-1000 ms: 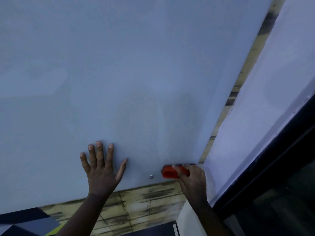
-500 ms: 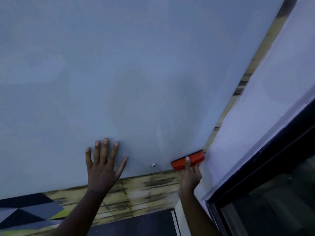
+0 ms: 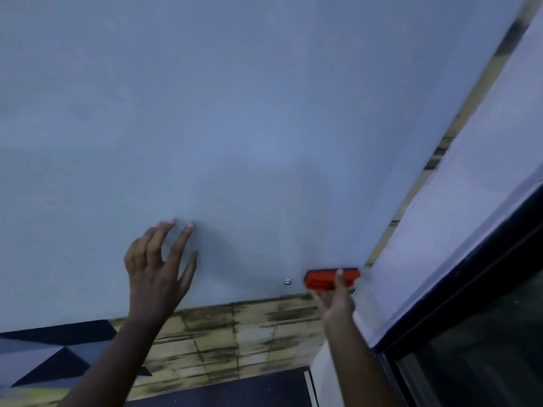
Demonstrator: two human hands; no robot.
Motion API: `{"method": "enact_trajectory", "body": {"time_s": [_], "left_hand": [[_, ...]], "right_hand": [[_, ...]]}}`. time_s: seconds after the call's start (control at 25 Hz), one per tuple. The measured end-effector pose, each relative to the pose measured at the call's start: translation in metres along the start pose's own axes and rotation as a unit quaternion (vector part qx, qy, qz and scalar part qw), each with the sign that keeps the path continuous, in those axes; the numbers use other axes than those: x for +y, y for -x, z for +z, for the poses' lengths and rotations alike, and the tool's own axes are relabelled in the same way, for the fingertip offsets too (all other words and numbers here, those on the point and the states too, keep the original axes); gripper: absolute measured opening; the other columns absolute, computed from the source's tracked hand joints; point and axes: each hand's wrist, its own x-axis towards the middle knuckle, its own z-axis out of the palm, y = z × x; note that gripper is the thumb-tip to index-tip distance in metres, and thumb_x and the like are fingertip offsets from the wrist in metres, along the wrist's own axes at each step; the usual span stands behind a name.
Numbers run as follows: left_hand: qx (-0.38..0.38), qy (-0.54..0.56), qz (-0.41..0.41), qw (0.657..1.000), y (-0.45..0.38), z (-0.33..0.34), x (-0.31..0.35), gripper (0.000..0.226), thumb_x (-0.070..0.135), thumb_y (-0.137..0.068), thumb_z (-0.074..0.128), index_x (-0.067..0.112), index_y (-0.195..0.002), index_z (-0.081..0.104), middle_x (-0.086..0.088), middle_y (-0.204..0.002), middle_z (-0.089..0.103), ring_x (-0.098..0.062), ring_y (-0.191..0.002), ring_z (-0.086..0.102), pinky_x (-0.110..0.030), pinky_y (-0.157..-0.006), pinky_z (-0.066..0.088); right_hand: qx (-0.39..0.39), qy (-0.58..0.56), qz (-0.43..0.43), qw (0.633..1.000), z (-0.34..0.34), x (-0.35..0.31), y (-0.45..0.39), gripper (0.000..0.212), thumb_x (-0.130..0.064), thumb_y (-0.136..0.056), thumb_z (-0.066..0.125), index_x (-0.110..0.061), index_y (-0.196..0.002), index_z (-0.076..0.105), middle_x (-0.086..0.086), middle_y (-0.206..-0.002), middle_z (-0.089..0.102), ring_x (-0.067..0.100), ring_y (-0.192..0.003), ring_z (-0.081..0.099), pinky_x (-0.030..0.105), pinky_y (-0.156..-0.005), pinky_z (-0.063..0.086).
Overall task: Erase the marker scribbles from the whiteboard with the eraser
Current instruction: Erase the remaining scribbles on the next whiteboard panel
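The whiteboard (image 3: 235,113) fills most of the view, pale blue-grey, and I see no marker scribbles on it. An orange eraser (image 3: 320,279) lies level against the board's lower right corner. My right hand (image 3: 336,298) grips it from below, one finger laid over its front. My left hand (image 3: 160,268) is at the board's lower middle with fingers spread and slightly bent; only the fingertips seem to reach the surface.
A small metal screw (image 3: 288,281) sits in the board just left of the eraser. Worn wood-pattern panelling (image 3: 249,333) runs below and along the board's right edge. A white wall (image 3: 470,177) and a dark-framed window (image 3: 484,333) stand at the right.
My left hand has lifted its palm off the board and now tilts with bent fingers. The eraser has turned from slanted to level in the lower right corner.
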Motion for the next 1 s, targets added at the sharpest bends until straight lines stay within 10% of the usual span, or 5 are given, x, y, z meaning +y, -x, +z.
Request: {"method": "enact_trajectory", "body": {"time_s": [0.2,0.48,0.56,0.88,1.0], "left_hand": [[0.02,0.02,-0.038,0.999,-0.029,-0.027,-0.025,0.053,0.026,-0.104,0.064,0.012,-0.154,0.053,-0.02,-0.156,0.042,-0.041,-0.144,0.043,-0.055,-0.113,0.036],[0.01,0.04,-0.053,0.998,-0.04,-0.051,-0.046,0.055,0.016,-0.102,0.059,0.012,-0.156,0.05,-0.021,-0.158,0.043,-0.043,-0.145,0.044,-0.055,-0.11,0.036],[-0.006,0.049,-0.05,0.998,-0.04,-0.058,-0.047,0.056,0.015,-0.1,0.057,0.011,-0.156,0.051,-0.021,-0.159,0.043,-0.044,-0.145,0.044,-0.056,-0.109,0.038],[-0.052,0.055,-0.073,0.994,-0.035,-0.086,-0.061,0.055,0.022,-0.1,0.054,0.011,-0.154,0.052,-0.017,-0.162,0.04,-0.042,-0.144,0.045,-0.056,-0.105,0.04],[-0.064,0.059,-0.072,0.994,-0.038,-0.09,-0.061,0.056,0.023,-0.101,0.054,0.011,-0.155,0.049,-0.018,-0.164,0.037,-0.041,-0.144,0.045,-0.057,-0.105,0.041]], "right_hand": [[-0.039,0.13,-0.408,0.903,0.085,-0.061,0.074,0.04,-0.046,-0.084,0.081,-0.017,-0.111,0.075,-0.005,-0.091,0.062,0.012,-0.086,0.062,0.039,-0.078,0.059],[-0.159,0.59,-0.724,0.32,0.097,0.101,0.134,0.073,-0.037,-0.081,0.082,-0.03,-0.147,0.053,0.008,-0.099,0.051,0.027,-0.085,0.048,0.038,-0.071,0.039],[-0.181,0.641,-0.704,0.246,0.07,0.11,0.121,0.082,-0.044,-0.066,0.093,-0.035,-0.139,0.057,0.006,-0.103,0.049,0.025,-0.085,0.053,0.038,-0.068,0.044],[-0.04,0.427,-0.63,0.647,0.085,-0.067,0.113,0.07,-0.032,-0.084,0.084,-0.015,-0.146,0.058,0.003,-0.099,0.045,0.03,-0.09,0.058,0.025,-0.078,0.041],[0.008,0.329,-0.616,0.716,0.132,-0.096,0.128,0.071,-0.038,-0.085,0.081,-0.012,-0.147,0.058,0.005,-0.101,0.045,0.028,-0.092,0.06,0.021,-0.084,0.042]]}}
